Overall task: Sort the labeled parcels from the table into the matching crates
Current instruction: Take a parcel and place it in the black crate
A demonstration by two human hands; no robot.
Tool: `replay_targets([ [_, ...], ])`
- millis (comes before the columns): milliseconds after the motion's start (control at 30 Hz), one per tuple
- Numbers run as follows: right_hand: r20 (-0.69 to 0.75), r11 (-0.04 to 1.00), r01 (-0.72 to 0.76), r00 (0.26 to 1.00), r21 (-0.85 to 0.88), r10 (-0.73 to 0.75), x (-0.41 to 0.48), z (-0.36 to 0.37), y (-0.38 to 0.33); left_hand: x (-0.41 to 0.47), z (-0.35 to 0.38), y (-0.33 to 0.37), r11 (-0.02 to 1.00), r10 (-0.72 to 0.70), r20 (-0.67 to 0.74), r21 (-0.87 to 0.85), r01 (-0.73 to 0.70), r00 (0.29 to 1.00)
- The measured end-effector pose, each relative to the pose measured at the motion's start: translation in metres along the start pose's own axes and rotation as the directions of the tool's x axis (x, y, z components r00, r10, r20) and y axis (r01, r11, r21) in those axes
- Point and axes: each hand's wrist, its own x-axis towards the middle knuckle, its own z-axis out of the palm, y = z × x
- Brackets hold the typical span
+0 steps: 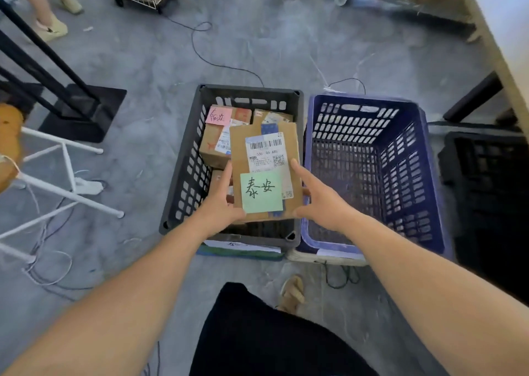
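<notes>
The parcel [266, 158] is a flat cardboard box, held in the air above the near half of the grey crate [249, 89] and not yet set down. Its top face carries a printed shipping label [264, 152], a strip of blue tape and a green note [262, 192] with handwritten characters. Judged by its shape and the easy two-hand hold, the box is probably light and stiff; the panels should resist moderate pressure, but the contents are unknown, so lower it and do not drop it. The cardboard offers fair friction. Take hold at opposite edges or corners, clear of the green note, which may peel off if rubbed. The left hand [220, 201] grips the near left corner, with its fingers passing beneath the box. The right hand [320, 204] brackets the near right corner: its fingers [299, 169] show the index laid straight along the right edge, the thumb presses the near edge, and the remaining digits are mostly hidden below. The grey crate already contains other cardboard boxes, one [213, 146] bearing a pink note [219, 115]; choose a flat landing area among them. Just beside it on the right stands the blue crate [369, 101], holding no parcels. A black crate [486, 175] stands further right. All crates rest on the grey floor [257, 46].
</notes>
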Motion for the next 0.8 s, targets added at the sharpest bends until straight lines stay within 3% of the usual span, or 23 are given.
replay_targets([
  [267,0.068,0.994,-0.113,0.991,0.006,0.113,0.059,0.047,0.008,0.031,-0.033,-0.037,1.000,-0.015,-0.002,0.003,0.015,1.000],
  [467,0.094,0.975,-0.214,0.974,0.058,0.208,0.089,0.088,0.019,0.057,-0.050,-0.081,0.987,-0.151,0.062,0.060,0.147,0.987],
  [800,0.098,0.952,-0.304,0.949,0.041,0.299,0.152,0.136,0.035,0.100,-0.066,-0.133,0.958,-0.270,-0.010,0.096,0.269,0.963],
])
